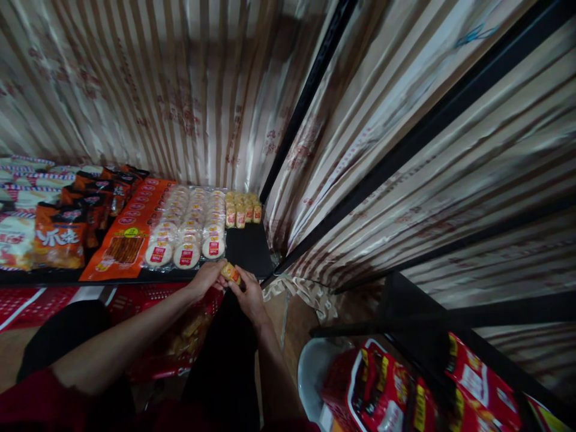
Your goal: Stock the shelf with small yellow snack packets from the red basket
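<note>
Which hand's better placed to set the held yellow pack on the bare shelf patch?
Right hand, likely: nearer the bare shelf patch; left hand is by the round packs. Both hold the yellow pack.

This looks like a shop: just beyond the held yellow packet [231,273], a black shelf [249,243] carries matching small yellow packets [240,210] in rows; farther left are round white packs [186,255] and orange snack bags [59,237], grouped by kind. Lower right of the grip sit more bags, red ones [389,390] (all brightly printed retail packaging).
</note>
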Motion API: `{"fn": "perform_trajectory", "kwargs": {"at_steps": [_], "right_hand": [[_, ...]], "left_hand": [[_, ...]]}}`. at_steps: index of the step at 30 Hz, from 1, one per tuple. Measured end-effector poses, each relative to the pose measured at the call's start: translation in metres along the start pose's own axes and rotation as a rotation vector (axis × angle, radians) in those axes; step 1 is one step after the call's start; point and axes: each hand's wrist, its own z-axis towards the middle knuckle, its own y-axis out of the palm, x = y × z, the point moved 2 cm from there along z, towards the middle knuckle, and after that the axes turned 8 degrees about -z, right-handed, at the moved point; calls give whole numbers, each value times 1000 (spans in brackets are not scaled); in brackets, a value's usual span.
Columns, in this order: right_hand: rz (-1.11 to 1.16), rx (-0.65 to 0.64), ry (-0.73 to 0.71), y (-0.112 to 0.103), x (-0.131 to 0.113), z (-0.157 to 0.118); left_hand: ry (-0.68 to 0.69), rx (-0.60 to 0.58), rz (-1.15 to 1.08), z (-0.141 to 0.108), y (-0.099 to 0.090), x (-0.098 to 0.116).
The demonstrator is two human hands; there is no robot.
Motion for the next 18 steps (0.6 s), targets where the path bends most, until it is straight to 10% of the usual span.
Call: {"fn": "perform_trajectory", "kwargs": {"at_steps": [18], "right_hand": [[-47,296,224,2,15,48]], "left_hand": [[113,0,-116,29,38,27]]}}
